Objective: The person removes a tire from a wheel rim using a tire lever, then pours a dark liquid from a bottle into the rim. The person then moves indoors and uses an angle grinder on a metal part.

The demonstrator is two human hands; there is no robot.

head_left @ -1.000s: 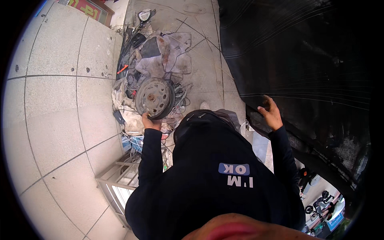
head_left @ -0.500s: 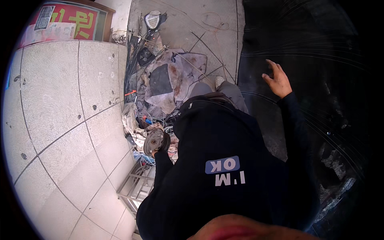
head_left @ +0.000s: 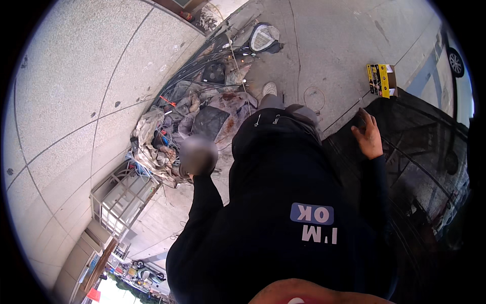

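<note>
My left hand (head_left: 191,176), mostly hidden, holds a round wheel (head_left: 199,154) that appears only as a smooth grey blur, low at my left side over a pile of dirty cloths, cables and scraps (head_left: 162,142). My right hand (head_left: 367,133) is raised on my right with thumb and fingers apart, holding nothing, in front of a dark, wrinkled sheet (head_left: 415,152). A stained grey mat (head_left: 233,106) with a darker patch lies beside my legs, and my shoe (head_left: 269,89) shows above them on the concrete.
A yellow-and-black cardboard box (head_left: 382,81) sits by the dark sheet's upper edge. A pale tiled wall (head_left: 66,101) runs along the left, with a metal cage (head_left: 119,197) below. A white-framed oval object (head_left: 264,38) lies ahead. A car wheel (head_left: 454,62) shows at far right.
The view has swung, bringing the box and car wheel into sight. The wheel in my left hand has dropped lower beside my body. My right hand stays raised with fingers apart.
</note>
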